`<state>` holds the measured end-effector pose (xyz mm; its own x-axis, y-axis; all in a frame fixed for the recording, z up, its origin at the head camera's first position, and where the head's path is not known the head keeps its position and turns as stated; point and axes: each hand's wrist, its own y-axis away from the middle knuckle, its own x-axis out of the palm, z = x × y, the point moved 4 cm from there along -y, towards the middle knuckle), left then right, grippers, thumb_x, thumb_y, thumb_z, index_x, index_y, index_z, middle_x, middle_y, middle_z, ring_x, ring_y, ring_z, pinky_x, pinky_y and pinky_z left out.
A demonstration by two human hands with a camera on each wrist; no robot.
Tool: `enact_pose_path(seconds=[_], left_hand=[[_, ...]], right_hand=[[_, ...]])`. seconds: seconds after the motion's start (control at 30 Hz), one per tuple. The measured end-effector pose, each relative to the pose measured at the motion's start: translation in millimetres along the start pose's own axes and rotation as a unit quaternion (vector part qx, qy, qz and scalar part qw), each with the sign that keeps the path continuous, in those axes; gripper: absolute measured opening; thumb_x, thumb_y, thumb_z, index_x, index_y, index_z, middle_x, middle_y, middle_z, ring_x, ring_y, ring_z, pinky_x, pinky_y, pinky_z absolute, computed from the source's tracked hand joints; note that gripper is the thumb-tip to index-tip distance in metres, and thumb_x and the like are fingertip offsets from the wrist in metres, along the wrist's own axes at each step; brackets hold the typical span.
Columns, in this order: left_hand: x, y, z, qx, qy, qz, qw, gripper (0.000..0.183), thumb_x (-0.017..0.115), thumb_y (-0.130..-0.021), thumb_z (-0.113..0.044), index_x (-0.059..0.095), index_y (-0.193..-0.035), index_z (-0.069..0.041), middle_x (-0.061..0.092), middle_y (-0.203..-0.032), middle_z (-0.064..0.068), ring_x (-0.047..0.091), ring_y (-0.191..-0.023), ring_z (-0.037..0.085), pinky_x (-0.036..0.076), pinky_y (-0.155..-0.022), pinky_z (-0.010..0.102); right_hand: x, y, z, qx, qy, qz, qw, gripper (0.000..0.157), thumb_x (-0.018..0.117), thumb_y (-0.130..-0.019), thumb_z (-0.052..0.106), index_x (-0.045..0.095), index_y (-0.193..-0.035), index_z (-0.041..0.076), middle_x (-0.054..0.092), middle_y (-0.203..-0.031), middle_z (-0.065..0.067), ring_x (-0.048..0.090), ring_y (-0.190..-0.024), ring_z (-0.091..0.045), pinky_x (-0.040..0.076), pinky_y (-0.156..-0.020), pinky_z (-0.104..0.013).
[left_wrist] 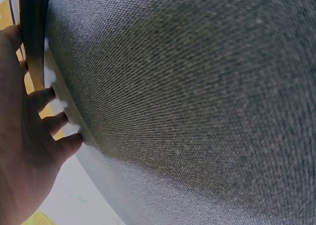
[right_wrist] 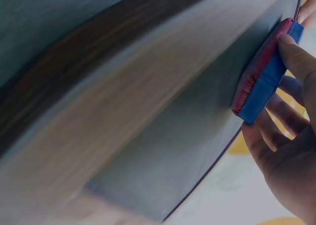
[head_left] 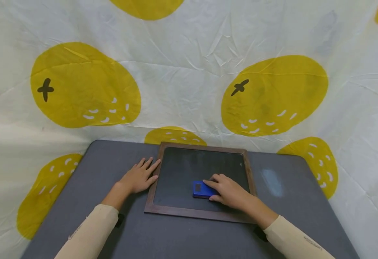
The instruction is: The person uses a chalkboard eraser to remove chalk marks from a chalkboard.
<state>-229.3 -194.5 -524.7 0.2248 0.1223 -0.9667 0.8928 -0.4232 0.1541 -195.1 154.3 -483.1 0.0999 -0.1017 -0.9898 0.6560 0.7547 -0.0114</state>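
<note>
A blackboard (head_left: pixel 182 169) in a brown wooden frame lies flat on the dark grey table. My right hand (head_left: pixel 229 192) grips a blue chalkboard eraser (head_left: pixel 199 189), which rests on the lower middle of the board. In the right wrist view, the eraser (right_wrist: pixel 266 79) shows its red pad facing the board, with thumb and fingers on opposite sides of the blue body. At the board's left edge, my left hand (head_left: pixel 138 176) lies with spread fingers, the fingertips and thumb touching the frame. The left wrist view shows that hand (left_wrist: pixel 29 126) beside the frame's dark edge.
The grey table (head_left: pixel 111 158) extends on both sides of the board. A pale smudge (head_left: pixel 272 182) marks the table right of it. Behind hangs a white cloth (head_left: pixel 179 90) printed with large yellow fruit shapes, close to the table's back and sides.
</note>
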Motion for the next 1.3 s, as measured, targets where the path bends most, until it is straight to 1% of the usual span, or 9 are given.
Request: enact_pose_path(seconds=[0.17,0.37,0.47,0.57,0.7,0.87,1.07,1.2,1.3], left_hand=[[0.9,1.7,0.6,-0.003,0.0,0.0,1.0,0.068,0.039,-0.11,-0.051,0.019,-0.168,-0.021,0.022,-0.17,0.02,0.02,-0.155,0.05,0.028,-0.118,0.071],[0.8,-1.6,-0.5,0.004,0.0,-0.007,1.0,0.067,0.038,-0.111,-0.051,0.02,-0.168,-0.02,0.024,-0.17,0.02,0.022,-0.155,0.051,0.028,-0.118,0.071],[0.7,-2.8,-0.6,0.008,-0.004,-0.008,0.9999,0.067,0.038,-0.11,-0.051,0.02,-0.168,-0.02,0.024,-0.17,0.02,0.022,-0.154,0.051,0.029,-0.118,0.071],[1.2,-1.2,-0.2,0.011,-0.006,-0.007,0.9999,0.068,0.039,-0.11,-0.052,0.02,-0.167,-0.02,0.023,-0.17,0.021,0.022,-0.154,0.051,0.028,-0.118,0.071],[3.1,0.3,0.6,0.017,-0.003,-0.012,0.9998,0.068,0.04,-0.11,-0.051,0.022,-0.167,-0.019,0.025,-0.169,0.022,0.022,-0.153,0.053,0.029,-0.116,0.072],[5.7,1.2,1.3,0.012,0.0,-0.012,0.9999,0.068,0.04,-0.11,-0.052,0.021,-0.167,-0.02,0.025,-0.169,0.022,0.022,-0.154,0.053,0.028,-0.117,0.073],[6.7,5.1,-1.0,0.016,0.017,-0.012,0.9997,0.068,0.042,-0.11,-0.049,0.024,-0.167,-0.017,0.026,-0.168,0.024,0.023,-0.152,0.055,0.028,-0.115,0.074],[3.8,4.6,-1.0,0.01,0.018,-0.01,0.9997,0.068,0.041,-0.11,-0.05,0.022,-0.167,-0.019,0.026,-0.168,0.023,0.023,-0.153,0.054,0.028,-0.116,0.074],[-0.2,2.2,-1.7,0.008,0.018,-0.009,0.9998,0.067,0.041,-0.11,-0.05,0.022,-0.167,-0.019,0.026,-0.169,0.022,0.023,-0.153,0.053,0.028,-0.116,0.073]], right_hand=[[-1.6,22.3,-19.3,0.029,-0.026,0.004,0.999,0.064,0.078,-0.092,0.036,0.059,-0.148,0.01,0.062,-0.124,-0.009,0.06,-0.107,-0.023,0.055,-0.088,-0.043],[-6.4,53.4,-46.8,0.069,-0.048,-0.014,0.996,0.062,0.082,-0.09,0.029,0.061,-0.145,0.011,0.063,-0.123,-0.008,0.062,-0.108,-0.025,0.056,-0.088,-0.046],[-8.0,63.7,-58.1,0.081,-0.051,-0.025,0.995,0.06,0.083,-0.089,0.026,0.063,-0.143,0.01,0.064,-0.122,-0.007,0.062,-0.107,-0.026,0.056,-0.088,-0.047],[-7.2,71.1,-64.5,0.089,-0.053,-0.029,0.994,0.059,0.083,-0.089,0.026,0.063,-0.143,0.01,0.064,-0.122,-0.008,0.062,-0.108,-0.027,0.056,-0.089,-0.048],[-5.3,75.9,-66.7,0.098,-0.06,-0.031,0.993,0.06,0.084,-0.088,0.025,0.063,-0.143,0.01,0.064,-0.123,-0.008,0.062,-0.11,-0.028,0.056,-0.089,-0.049],[-5.8,75.1,-66.4,0.103,-0.072,-0.028,0.992,0.059,0.083,-0.089,0.025,0.063,-0.143,0.011,0.063,-0.125,-0.009,0.062,-0.112,-0.029,0.056,-0.091,-0.05],[-9.5,73.7,-64.4,0.098,-0.079,-0.017,0.992,0.058,0.083,-0.089,0.023,0.063,-0.142,0.009,0.063,-0.127,-0.011,0.062,-0.114,-0.031,0.055,-0.091,-0.051],[-16.6,69.8,-64.2,0.094,-0.076,-0.03,0.992,0.061,0.085,-0.086,0.021,0.063,-0.141,0.007,0.062,-0.126,-0.011,0.061,-0.113,-0.032,0.055,-0.092,-0.052],[-27.2,67.3,-67.7,0.09,-0.068,-0.054,0.992,0.064,0.088,-0.083,0.017,0.063,-0.14,0.005,0.062,-0.123,-0.012,0.062,-0.11,-0.032,0.055,-0.091,-0.052]])
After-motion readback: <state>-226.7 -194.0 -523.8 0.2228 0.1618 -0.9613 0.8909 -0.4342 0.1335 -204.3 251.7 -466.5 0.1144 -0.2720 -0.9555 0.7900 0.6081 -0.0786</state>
